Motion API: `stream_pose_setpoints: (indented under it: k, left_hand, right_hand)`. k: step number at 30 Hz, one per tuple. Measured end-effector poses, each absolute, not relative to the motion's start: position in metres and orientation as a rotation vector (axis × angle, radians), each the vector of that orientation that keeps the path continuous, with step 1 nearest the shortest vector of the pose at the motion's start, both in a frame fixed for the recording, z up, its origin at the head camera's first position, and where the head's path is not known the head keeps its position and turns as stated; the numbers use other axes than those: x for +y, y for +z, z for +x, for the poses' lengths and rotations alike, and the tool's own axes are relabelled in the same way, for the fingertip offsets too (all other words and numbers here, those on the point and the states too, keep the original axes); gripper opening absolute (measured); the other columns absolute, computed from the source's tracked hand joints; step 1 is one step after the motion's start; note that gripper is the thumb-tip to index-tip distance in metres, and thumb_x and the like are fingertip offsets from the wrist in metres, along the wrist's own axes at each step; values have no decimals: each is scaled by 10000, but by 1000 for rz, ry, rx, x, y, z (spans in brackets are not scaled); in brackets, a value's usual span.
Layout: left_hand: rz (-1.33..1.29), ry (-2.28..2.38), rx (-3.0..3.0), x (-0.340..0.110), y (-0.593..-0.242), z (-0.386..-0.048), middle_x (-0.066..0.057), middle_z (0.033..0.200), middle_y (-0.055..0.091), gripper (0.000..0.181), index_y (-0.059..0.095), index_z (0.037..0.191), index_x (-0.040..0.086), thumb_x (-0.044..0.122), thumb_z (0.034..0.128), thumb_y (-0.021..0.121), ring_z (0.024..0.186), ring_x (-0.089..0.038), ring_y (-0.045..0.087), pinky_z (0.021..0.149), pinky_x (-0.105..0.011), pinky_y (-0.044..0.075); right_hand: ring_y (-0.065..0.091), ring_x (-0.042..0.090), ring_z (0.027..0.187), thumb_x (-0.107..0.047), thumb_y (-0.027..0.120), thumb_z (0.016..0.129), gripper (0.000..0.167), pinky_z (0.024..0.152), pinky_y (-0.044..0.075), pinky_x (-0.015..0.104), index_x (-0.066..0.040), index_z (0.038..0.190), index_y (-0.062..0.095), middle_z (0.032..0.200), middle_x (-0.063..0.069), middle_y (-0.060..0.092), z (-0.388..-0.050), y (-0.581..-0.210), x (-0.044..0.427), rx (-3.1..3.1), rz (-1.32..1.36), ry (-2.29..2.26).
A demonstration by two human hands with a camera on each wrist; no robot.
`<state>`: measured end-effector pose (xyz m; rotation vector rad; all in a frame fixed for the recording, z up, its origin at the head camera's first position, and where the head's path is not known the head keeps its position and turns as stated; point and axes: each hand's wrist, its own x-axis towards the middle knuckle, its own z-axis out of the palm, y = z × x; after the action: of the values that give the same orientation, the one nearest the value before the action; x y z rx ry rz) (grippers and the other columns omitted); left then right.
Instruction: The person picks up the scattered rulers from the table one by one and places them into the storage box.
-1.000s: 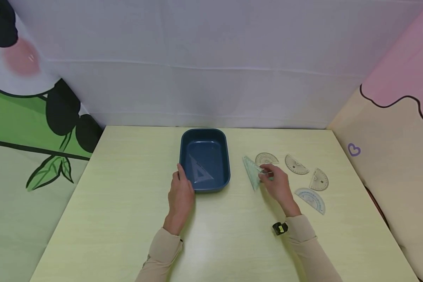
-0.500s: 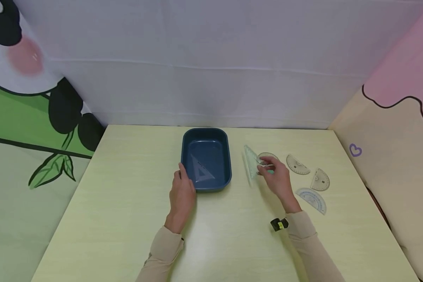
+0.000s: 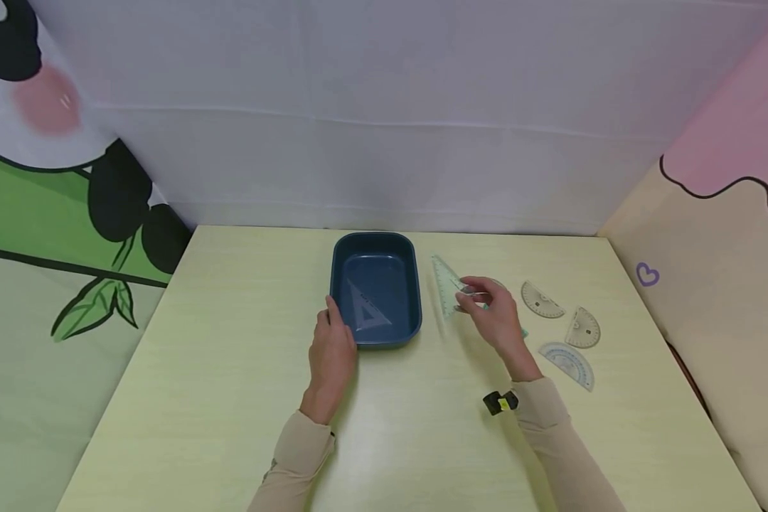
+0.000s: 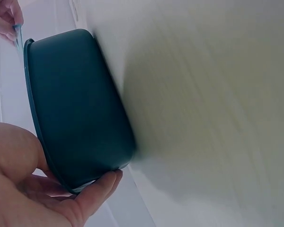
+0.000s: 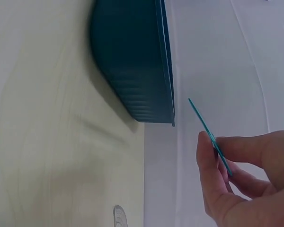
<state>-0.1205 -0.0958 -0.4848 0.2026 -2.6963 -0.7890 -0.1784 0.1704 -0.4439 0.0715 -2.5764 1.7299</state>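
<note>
1. Moved away from us and slightly left since a second ago, the green set square point(image 3: 446, 288) rides in our right hand point(image 3: 494, 313), clear of the table point(image 3: 230, 320).
2. Thumb and fingertips of that hand pinch the set square between them.
3. Our left hand point(image 3: 333, 359) grips the blue container point(image 3: 377, 267) at its near left corner, thumb by the rim, fingers against the outer wall.
4. Inside that container, toward its near end, lies a clear set square point(image 3: 357, 313), one narrow corner pointing away from us.
5. Just right of the container and apart from it, the green piece aims a sharp corner away and slightly left; its long edge slants back toward our fingers, which hide part of it. From the right wrist, we see it edge-on and tilted.
6. Farther right lie a bluish protractor point(image 3: 568, 365) and two clear protractors point(image 3: 542, 300), with part of another protractor point(image 3: 500, 284) behind our right hand.
</note>
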Motion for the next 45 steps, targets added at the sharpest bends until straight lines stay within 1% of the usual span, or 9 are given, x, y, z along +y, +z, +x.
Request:
stream_pose_setpoints:
  k: [8,12,18,22,26,30,35,40,45]
  left_hand:
    - [204,-776,-2694,-94,-480,-120,-328,1226,563,591,384,1490,-152,-25,966,628,927,-429,661,625,-513,562]
    - [208,-768,-2696,-94,-480,-120,-330,1222,560,596,388,1485,-157,-28,959,637,923,-430,659,630,-513,563]
    - [206,-744,-2701,-96,-480,-120,-343,1201,561,613,379,1487,-161,-25,955,652,901,-428,655,619,-508,564]
    - [200,-747,-2698,-97,-481,-119,-343,1193,564,603,380,1485,-162,-29,958,643,891,-427,656,606,-506,561]
    - [190,-740,-2685,-97,-483,-119,-336,1181,570,600,390,1477,-163,-39,949,646,881,-428,662,589,-506,558]
    - [178,-723,-2673,-95,-483,-120,-330,1170,572,600,396,1472,-163,-43,941,648,865,-428,664,585,-505,555]
    - [167,-701,-2657,-94,-484,-121,-329,1146,575,584,401,1465,-169,-45,944,632,835,-427,661,584,-508,555]
    - [174,-704,-2647,-95,-484,-120,-326,1132,574,588,412,1453,-173,-49,929,650,831,-430,656,600,-521,557]
    - [184,-710,-2656,-94,-483,-120,-327,1145,574,588,412,1458,-166,-42,935,651,841,-431,656,598,-520,556]
  right_hand:
    - [671,310,1034,-69,706,972,320,762,549,166,19,1277,668,1167,207,639,-179,-440,159,-2592,113,1719]
    - [675,335,1029,-61,711,967,317,748,549,167,22,1270,671,1158,216,645,-181,-439,153,-2590,125,1711]
    - [678,315,1045,-92,721,966,320,752,541,177,-7,1272,680,1165,195,650,-184,-439,144,-2606,125,1726]
    - [677,317,1042,-96,721,967,322,767,557,214,-7,1274,679,1163,194,656,-185,-441,138,-2622,147,1729]
    - [683,323,1029,-87,721,966,324,787,584,298,2,1273,675,1149,192,666,-185,-442,132,-2627,183,1717]
    - [686,317,1018,-79,721,962,310,782,585,349,-8,1261,685,1132,177,682,-186,-442,126,-2644,213,1669]
    - [685,326,1014,-63,716,959,301,790,595,388,0,1252,687,1130,184,684,-187,-445,117,-2651,248,1653]
    - [688,330,1011,-45,725,946,300,804,592,422,1,1239,685,1124,183,682,-189,-449,105,-2658,322,1582]
    - [680,311,997,-21,715,948,285,792,591,406,3,1230,686,1098,165,667,-187,-451,96,-2682,359,1524]
